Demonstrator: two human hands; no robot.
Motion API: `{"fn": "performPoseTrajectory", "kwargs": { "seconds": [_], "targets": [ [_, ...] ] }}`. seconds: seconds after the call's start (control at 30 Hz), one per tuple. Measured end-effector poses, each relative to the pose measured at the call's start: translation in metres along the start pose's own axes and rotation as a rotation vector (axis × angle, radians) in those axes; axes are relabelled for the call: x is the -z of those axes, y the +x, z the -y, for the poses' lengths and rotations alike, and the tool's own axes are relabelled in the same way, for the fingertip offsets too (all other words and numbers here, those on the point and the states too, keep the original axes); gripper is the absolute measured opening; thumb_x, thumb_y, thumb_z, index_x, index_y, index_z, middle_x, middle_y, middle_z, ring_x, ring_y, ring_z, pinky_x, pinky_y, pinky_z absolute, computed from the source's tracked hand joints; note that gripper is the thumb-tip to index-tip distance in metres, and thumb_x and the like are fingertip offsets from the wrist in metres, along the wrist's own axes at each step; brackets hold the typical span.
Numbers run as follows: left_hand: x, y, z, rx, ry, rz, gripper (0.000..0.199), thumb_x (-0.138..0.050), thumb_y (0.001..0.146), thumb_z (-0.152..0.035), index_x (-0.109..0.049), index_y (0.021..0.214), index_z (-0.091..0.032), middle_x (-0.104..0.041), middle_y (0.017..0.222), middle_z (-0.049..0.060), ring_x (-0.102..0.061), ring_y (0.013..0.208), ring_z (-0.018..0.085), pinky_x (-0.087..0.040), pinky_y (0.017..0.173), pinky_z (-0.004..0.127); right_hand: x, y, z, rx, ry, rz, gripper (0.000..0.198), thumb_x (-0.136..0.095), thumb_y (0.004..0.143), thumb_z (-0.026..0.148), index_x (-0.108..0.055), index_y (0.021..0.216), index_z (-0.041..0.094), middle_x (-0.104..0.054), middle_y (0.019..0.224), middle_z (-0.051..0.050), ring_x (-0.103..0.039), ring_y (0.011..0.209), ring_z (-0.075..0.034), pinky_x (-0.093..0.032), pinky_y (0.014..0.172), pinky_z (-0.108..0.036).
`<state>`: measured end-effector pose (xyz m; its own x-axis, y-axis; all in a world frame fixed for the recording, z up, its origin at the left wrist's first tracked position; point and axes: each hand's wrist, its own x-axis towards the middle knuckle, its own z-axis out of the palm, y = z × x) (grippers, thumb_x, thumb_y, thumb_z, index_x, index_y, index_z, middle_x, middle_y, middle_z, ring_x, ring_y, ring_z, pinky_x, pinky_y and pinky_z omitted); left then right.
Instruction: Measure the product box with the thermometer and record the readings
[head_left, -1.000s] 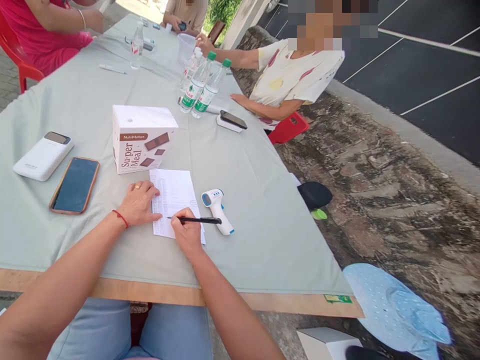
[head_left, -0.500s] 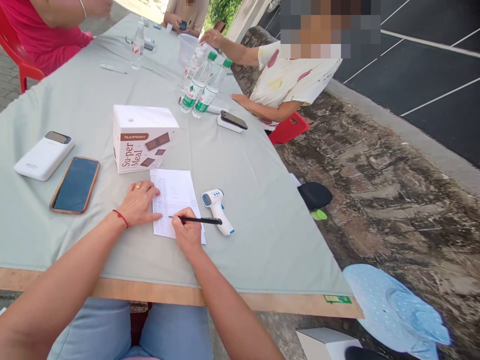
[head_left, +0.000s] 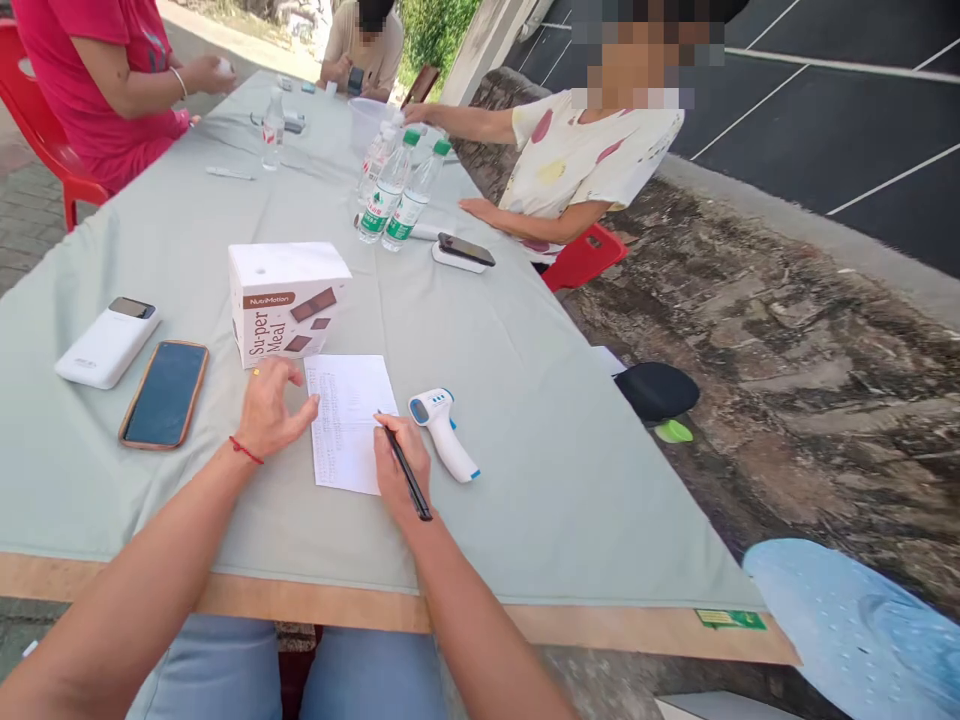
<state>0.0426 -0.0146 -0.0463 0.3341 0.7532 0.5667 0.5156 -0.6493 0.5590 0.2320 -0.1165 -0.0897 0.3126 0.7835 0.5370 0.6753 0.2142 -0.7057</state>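
Observation:
A black pen [head_left: 406, 470] is gripped in my right hand [head_left: 401, 460], its tip over the right part of a printed paper sheet [head_left: 349, 430]. My left hand [head_left: 276, 412] rests at the sheet's left edge with thumb and fingers apart, holding nothing. Just beyond that hand stands a white and brown "Su-per Meal" box [head_left: 289, 300]. To the right of the sheet lies a white and blue infrared thermometer [head_left: 444, 435]. A phone in an orange-brown case [head_left: 165, 394] and a white power bank [head_left: 109, 342] lie to my left.
Several water bottles [head_left: 394, 195] stand mid-table, near a dark phone [head_left: 466, 250] on a white case. Another bottle [head_left: 273, 130] and a white pen [head_left: 229, 173] are farther left. People sit along both sides. A pale blue hat [head_left: 862, 620] is beyond the table's right corner.
My right hand has moved right across the sheet, and the pen now slants back toward me. My left hand's fingers have lifted and curled off the sheet. The view has shifted slightly.

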Motion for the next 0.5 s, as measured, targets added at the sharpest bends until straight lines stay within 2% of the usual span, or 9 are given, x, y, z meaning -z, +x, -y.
{"fn": "performPoseTrajectory", "kwargs": {
  "seconds": [0.1,0.17,0.23,0.33,0.4,0.5],
  "targets": [
    [0.012,0.008,0.017,0.112,0.027,-0.41,0.025,-0.062,0.072,-0.026,-0.043,0.089,-0.021,-0.049,0.095,0.005,-0.049,0.095,0.022,-0.042,0.085,0.039,0.004,0.007,-0.017,0.098,-0.212,0.061,0.034,-0.037,0.092,0.016,-0.059,0.118,0.018,-0.062,0.105,-0.01,-0.056,0.098,-0.023,-0.045,0.083,-0.037],
    [0.019,0.014,0.031,0.223,0.021,-0.552,0.043,-0.067,0.069,-0.027,-0.044,0.104,-0.02,-0.046,0.112,0.009,-0.045,0.111,0.024,-0.04,0.094,0.041,0.004,0.008,-0.024,0.108,-0.333,0.128,0.042,-0.036,0.09,0.01,-0.058,0.125,0.018,-0.062,0.112,-0.012,-0.054,0.102,-0.024,-0.043,0.086,-0.039],
    [0.022,0.02,0.044,0.318,-0.069,-0.519,0.071,-0.072,0.066,-0.03,-0.036,0.126,-0.019,-0.036,0.134,0.014,-0.035,0.129,0.027,-0.034,0.106,0.043,0.003,0.01,-0.024,0.106,-0.413,0.198,0.049,-0.036,0.086,0.003,-0.059,0.126,0.02,-0.062,0.116,-0.011,-0.053,0.105,-0.025,-0.041,0.089,-0.039],
    [0.022,0.027,0.057,0.418,-0.258,-0.295,0.096,-0.074,0.067,-0.035,-0.018,0.143,-0.02,-0.019,0.152,0.018,-0.019,0.143,0.031,-0.021,0.115,0.046,0.009,0.018,-0.02,0.063,-0.486,0.208,0.056,-0.039,0.081,-0.002,-0.062,0.124,0.024,-0.061,0.119,-0.01,-0.05,0.11,-0.025,-0.038,0.094,-0.039],
    [0.021,0.031,0.062,0.411,-0.327,-0.185,0.098,-0.076,0.068,-0.037,-0.017,0.145,-0.023,-0.023,0.152,0.017,-0.021,0.144,0.031,-0.023,0.116,0.046,0.017,0.026,-0.018,-0.047,-0.55,0.135,0.05,-0.044,0.083,0.004,-0.059,0.127,0.022,-0.057,0.125,-0.012,-0.048,0.114,-0.027,-0.036,0.097,-0.041],
    [0.021,0.035,0.063,0.347,-0.329,-0.135,0.094,-0.078,0.067,-0.037,-0.024,0.143,-0.024,-0.036,0.144,0.015,-0.034,0.137,0.029,-0.031,0.113,0.046,0.034,0.037,-0.019,-0.334,-0.667,0.076,0.046,-0.054,0.086,0.021,-0.051,0.131,0.013,-0.055,0.124,-0.019,-0.047,0.114,-0.031,-0.034,0.095,-0.043]
  ]
}}
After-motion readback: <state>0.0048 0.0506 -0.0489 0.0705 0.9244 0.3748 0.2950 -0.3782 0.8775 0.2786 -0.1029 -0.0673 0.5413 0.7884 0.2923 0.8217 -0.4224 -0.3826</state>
